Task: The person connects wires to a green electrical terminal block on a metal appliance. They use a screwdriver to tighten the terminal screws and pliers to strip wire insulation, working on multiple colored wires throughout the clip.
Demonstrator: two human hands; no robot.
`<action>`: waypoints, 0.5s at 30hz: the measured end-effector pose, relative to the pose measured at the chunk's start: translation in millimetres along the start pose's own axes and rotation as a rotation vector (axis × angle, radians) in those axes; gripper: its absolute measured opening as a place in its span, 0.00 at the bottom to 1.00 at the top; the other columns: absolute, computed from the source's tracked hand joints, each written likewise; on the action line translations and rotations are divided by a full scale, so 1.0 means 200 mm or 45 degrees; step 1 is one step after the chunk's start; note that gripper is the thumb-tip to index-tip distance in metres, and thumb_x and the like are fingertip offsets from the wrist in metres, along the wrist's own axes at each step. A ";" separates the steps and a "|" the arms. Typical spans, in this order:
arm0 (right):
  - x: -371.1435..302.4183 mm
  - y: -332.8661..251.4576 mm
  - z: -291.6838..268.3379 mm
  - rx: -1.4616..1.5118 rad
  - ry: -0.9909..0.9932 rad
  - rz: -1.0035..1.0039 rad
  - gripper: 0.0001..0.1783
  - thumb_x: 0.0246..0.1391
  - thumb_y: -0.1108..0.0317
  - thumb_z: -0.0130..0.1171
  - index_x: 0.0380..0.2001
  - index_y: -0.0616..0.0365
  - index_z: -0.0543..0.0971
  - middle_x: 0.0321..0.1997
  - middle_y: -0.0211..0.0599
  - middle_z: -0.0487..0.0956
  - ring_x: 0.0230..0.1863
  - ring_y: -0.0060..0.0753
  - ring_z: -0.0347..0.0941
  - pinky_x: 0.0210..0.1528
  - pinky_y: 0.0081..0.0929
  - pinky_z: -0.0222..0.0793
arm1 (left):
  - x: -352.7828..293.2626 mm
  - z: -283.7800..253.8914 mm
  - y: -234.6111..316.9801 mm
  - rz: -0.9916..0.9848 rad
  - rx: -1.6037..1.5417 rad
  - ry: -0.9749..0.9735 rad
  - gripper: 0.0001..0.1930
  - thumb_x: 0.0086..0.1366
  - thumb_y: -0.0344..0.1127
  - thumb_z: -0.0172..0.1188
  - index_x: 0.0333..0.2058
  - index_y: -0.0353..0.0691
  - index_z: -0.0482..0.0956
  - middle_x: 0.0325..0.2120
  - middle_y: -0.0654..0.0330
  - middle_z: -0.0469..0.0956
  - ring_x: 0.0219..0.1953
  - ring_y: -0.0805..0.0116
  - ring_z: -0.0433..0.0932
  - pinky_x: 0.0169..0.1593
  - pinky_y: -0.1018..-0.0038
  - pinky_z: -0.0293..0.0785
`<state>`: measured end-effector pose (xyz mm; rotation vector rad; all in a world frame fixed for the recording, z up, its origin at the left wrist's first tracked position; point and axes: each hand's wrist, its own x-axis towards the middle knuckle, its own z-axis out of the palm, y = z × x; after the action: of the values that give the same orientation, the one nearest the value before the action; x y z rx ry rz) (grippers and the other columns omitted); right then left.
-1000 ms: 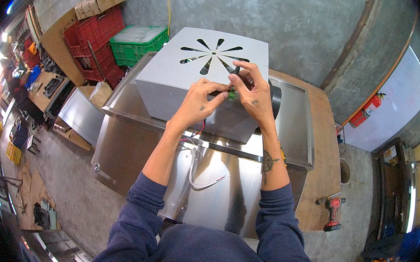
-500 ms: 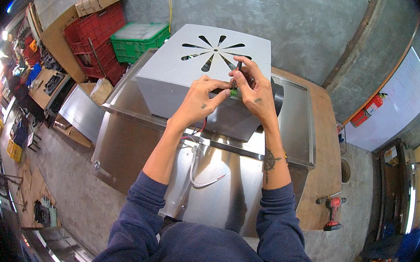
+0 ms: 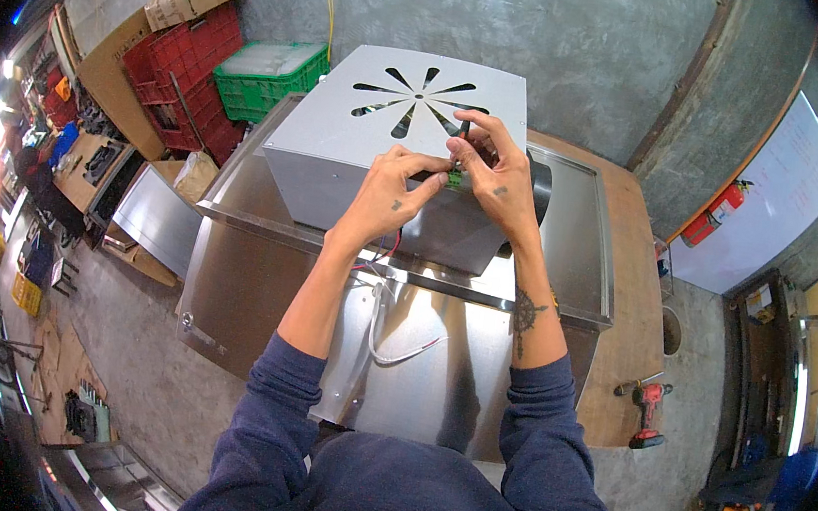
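Observation:
Over the front edge of a grey metal housing [image 3: 327, 132] with petal-shaped slots in its top, my two hands meet. My left hand [image 3: 390, 191] is closed, its thumb and fingers pinching a small green terminal block [image 3: 456, 179]. Just above that block, my right hand [image 3: 498, 181] grips a small dark-handled screwdriver [image 3: 465, 126], held upright. Its tip is hidden among my fingers, so contact with the block cannot be made out. Red and black wires [image 3: 396, 245] hang below my left hand. A white cable [image 3: 376, 335] curls on the stainless steel surface [image 3: 436, 394] nearer me.
A red cordless drill [image 3: 648, 413] lies on the wooden board [image 3: 632, 324] at right. Behind left stand a green crate [image 3: 269, 73] and red crates [image 3: 187, 71]. A fire extinguisher [image 3: 719, 215] hangs near the whiteboard [image 3: 784, 191]. A dark cylinder [image 3: 540, 189] juts from the housing's right side.
Both hands keep nearly the same place and grip. My right fingers have shifted very slightly around the screwdriver; nothing else has visibly moved.

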<state>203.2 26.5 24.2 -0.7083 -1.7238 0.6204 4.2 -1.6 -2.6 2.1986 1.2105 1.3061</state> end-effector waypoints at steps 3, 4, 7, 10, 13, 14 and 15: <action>0.00 0.00 0.00 0.031 -0.038 0.030 0.21 0.70 0.63 0.69 0.64 0.48 0.82 0.35 0.27 0.82 0.38 0.21 0.79 0.44 0.25 0.76 | 0.00 0.00 -0.01 0.012 0.010 0.007 0.14 0.73 0.41 0.67 0.52 0.43 0.91 0.47 0.61 0.90 0.48 0.61 0.76 0.63 0.63 0.69; 0.00 0.00 0.00 0.036 -0.044 0.046 0.21 0.70 0.63 0.69 0.64 0.48 0.82 0.35 0.27 0.83 0.38 0.21 0.79 0.44 0.25 0.76 | 0.00 0.00 -0.01 0.020 0.015 0.009 0.14 0.73 0.41 0.67 0.52 0.43 0.91 0.47 0.61 0.90 0.48 0.61 0.76 0.62 0.63 0.69; 0.00 -0.02 0.00 0.042 -0.041 0.038 0.20 0.71 0.66 0.68 0.63 0.48 0.82 0.34 0.29 0.84 0.36 0.21 0.78 0.40 0.25 0.75 | 0.00 0.00 -0.01 0.046 -0.001 0.016 0.14 0.73 0.41 0.68 0.52 0.43 0.91 0.47 0.61 0.90 0.48 0.61 0.76 0.62 0.62 0.70; 0.01 -0.02 0.00 0.057 -0.043 0.036 0.19 0.71 0.68 0.66 0.63 0.49 0.82 0.33 0.31 0.85 0.36 0.21 0.79 0.39 0.25 0.75 | 0.00 0.00 -0.02 0.052 0.015 0.017 0.14 0.73 0.40 0.68 0.52 0.43 0.91 0.47 0.61 0.90 0.48 0.60 0.76 0.61 0.61 0.71; 0.01 -0.01 0.00 0.082 -0.046 0.032 0.19 0.71 0.69 0.66 0.63 0.50 0.82 0.34 0.32 0.86 0.38 0.22 0.81 0.41 0.26 0.76 | 0.00 0.00 -0.01 0.060 0.012 0.027 0.13 0.72 0.39 0.69 0.51 0.43 0.91 0.46 0.61 0.90 0.48 0.60 0.76 0.60 0.61 0.71; 0.01 -0.01 0.00 0.095 -0.048 0.028 0.19 0.71 0.69 0.66 0.63 0.50 0.82 0.35 0.33 0.86 0.38 0.22 0.81 0.42 0.26 0.77 | 0.00 0.00 -0.01 0.039 0.006 0.020 0.13 0.72 0.40 0.69 0.51 0.43 0.91 0.46 0.61 0.90 0.48 0.59 0.76 0.60 0.61 0.71; 0.00 0.00 0.00 0.088 -0.050 0.027 0.19 0.71 0.69 0.66 0.63 0.50 0.81 0.35 0.33 0.86 0.38 0.23 0.81 0.43 0.27 0.77 | 0.00 0.00 -0.01 0.019 0.000 0.012 0.13 0.73 0.40 0.69 0.51 0.43 0.91 0.46 0.61 0.90 0.48 0.59 0.76 0.60 0.61 0.71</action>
<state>202.6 26.5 24.5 -0.6703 -1.7246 0.7096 2.4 -1.3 -3.9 2.2075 1.1998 1.3236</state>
